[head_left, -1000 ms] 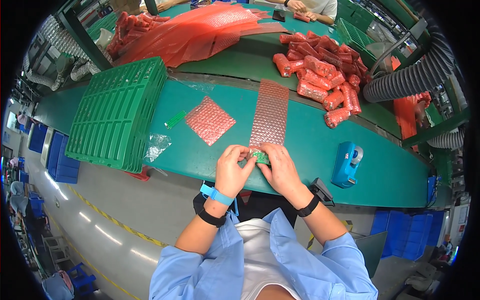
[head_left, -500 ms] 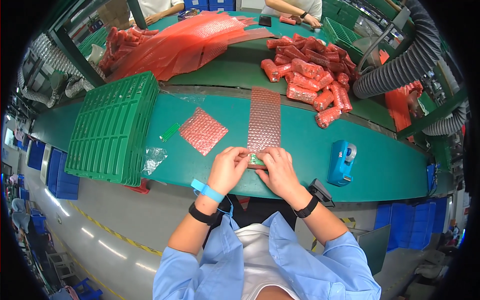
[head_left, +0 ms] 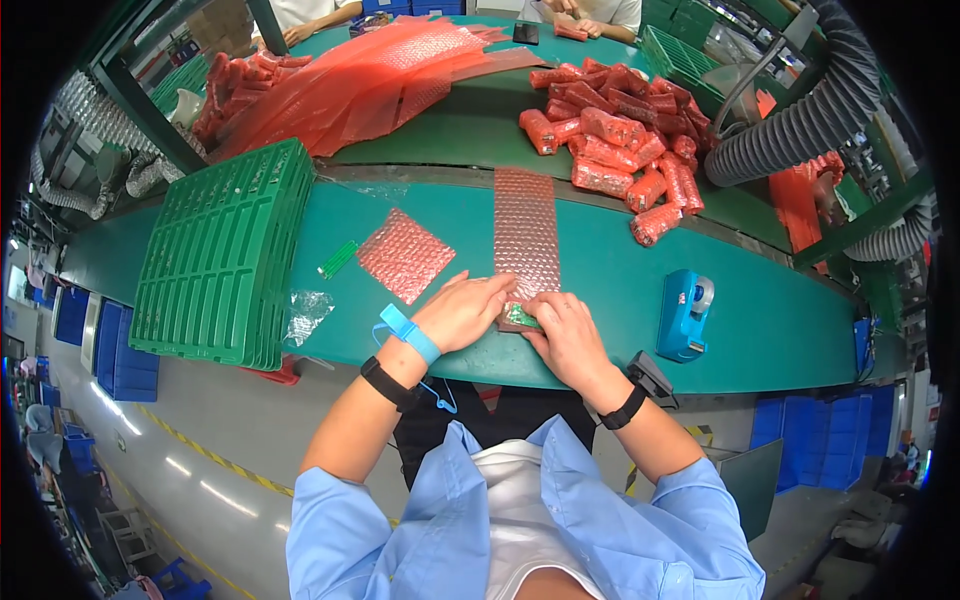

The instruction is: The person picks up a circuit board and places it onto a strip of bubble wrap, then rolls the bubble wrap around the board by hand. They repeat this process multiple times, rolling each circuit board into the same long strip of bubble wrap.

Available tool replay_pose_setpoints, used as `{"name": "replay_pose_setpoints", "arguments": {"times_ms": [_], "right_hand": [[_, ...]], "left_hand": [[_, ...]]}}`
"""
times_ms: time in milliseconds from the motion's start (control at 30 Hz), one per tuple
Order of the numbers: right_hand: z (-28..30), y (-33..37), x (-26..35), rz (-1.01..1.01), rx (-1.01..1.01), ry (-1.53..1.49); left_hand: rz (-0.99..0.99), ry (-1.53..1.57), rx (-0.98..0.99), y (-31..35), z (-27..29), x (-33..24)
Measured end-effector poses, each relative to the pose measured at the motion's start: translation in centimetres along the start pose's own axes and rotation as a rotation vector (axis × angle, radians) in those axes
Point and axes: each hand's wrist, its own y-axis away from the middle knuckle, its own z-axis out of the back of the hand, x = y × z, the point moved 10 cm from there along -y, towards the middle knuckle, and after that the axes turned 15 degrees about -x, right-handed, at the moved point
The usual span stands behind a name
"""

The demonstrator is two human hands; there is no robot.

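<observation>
A long strip of red bubble wrap (head_left: 526,230) lies lengthwise on the green table. On its near end rests a small green circuit board (head_left: 517,314). My right hand (head_left: 567,332) grips the board's right side between thumb and fingers. My left hand (head_left: 463,312), its fingers stretched out, lies across the wrap's left edge just above the board and holds nothing that I can see. A square piece of red bubble wrap (head_left: 406,255) is to the left, with a green strip-like part (head_left: 338,259) beside it.
Green crates (head_left: 220,255) stand at left, near a scrap of clear plastic (head_left: 308,315). A blue tape dispenser (head_left: 685,318) is on the right. Beyond lie red bubble-wrapped rolls (head_left: 620,130) and loose red sheets (head_left: 370,90). A grey hose (head_left: 790,130) hangs right; two people sit across.
My left hand has shifted from the board's left edge up onto the wrap, its fingers straightening. My right hand stays at the board. Across the table, a person's hands have come together.
</observation>
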Motion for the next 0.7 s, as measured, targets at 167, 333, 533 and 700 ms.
{"name": "replay_pose_setpoints", "arguments": {"times_ms": [167, 333, 533, 700], "right_hand": [[-0.1, -0.6, -0.1, 0.065, 0.076, -0.086], [0.2, -0.9, -0.2, 0.098, 0.169, -0.146], [0.1, -1.0, -2.1, 0.026, 0.222, -0.218], [0.8, -2.1, -3.4, -0.037, 0.261, -0.29]], "left_hand": [[-0.041, -0.016, -0.024, 0.7, 0.1, -0.3], [-0.044, 0.023, 0.011, 0.5, 0.0, -0.9], [-0.081, -0.026, 0.058, 0.9, -0.1, -2.6], [-0.191, -0.109, 0.01, -0.1, -0.9, -3.7]]}}
